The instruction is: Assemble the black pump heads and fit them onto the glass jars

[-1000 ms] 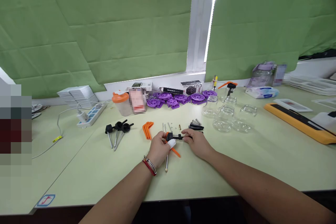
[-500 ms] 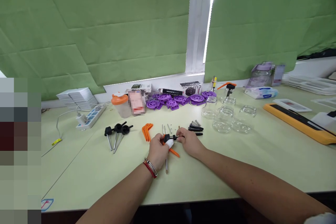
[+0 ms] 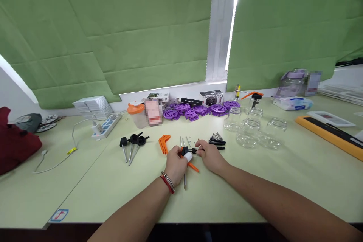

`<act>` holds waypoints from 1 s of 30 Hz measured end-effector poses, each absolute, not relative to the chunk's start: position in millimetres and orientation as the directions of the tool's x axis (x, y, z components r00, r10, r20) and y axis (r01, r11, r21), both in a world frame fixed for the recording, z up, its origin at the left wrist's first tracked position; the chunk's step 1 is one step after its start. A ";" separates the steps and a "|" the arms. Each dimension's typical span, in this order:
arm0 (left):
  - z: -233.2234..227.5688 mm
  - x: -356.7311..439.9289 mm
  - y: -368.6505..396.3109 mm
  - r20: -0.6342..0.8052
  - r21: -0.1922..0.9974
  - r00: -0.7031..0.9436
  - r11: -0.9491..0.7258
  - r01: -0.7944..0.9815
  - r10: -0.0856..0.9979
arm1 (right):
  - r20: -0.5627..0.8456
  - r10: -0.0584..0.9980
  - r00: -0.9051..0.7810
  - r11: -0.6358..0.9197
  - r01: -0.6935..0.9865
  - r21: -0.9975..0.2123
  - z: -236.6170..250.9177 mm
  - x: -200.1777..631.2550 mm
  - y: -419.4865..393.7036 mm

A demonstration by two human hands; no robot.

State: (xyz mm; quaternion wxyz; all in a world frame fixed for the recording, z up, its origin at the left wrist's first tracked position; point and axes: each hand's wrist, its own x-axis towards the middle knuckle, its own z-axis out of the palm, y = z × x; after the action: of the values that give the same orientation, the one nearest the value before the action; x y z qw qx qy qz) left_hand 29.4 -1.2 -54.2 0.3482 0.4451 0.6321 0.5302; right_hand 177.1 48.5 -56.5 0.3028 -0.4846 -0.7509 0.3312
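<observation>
My left hand, with a white cot on one fingertip and a red and metal bracelet at the wrist, grips a black pump head that has an orange trigger and a metal tube pointing toward me. My right hand pinches a thin black rod at the pump head's right side. Both hands rest on the pale green table. Loose small screws and pins lie just beyond the hands.
Three black-headed tube assemblies and orange triggers lie to the left, springs and black rods to the right. Glass jars, purple discs, an orange-lidded cup, a power strip and a red cloth stand around.
My right hand slid left along the rod, closer to the pump head and my left hand. The camera turned slightly, so a red cloth now shows at the left.
</observation>
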 end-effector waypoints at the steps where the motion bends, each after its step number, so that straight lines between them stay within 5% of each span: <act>1: -55.1 29.1 -0.8 0.026 0.978 -0.345 0.047 0.203 0.938 | 0.132 0.928 -0.348 0.311 0.531 -0.789 -56.0 177.2 48.2; 30: -60.8 28.2 0.8 -0.001 0.973 -0.321 0.076 0.220 0.947 | 0.101 0.943 -0.318 0.272 0.554 -0.787 -51.9 177.4 46.4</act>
State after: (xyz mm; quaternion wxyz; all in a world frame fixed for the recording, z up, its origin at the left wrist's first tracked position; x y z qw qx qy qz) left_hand 28.2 0.8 -60.8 0.3613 0.4570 0.6382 0.5033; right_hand 177.4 46.4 -51.9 0.2936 -0.5049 -0.7414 0.3306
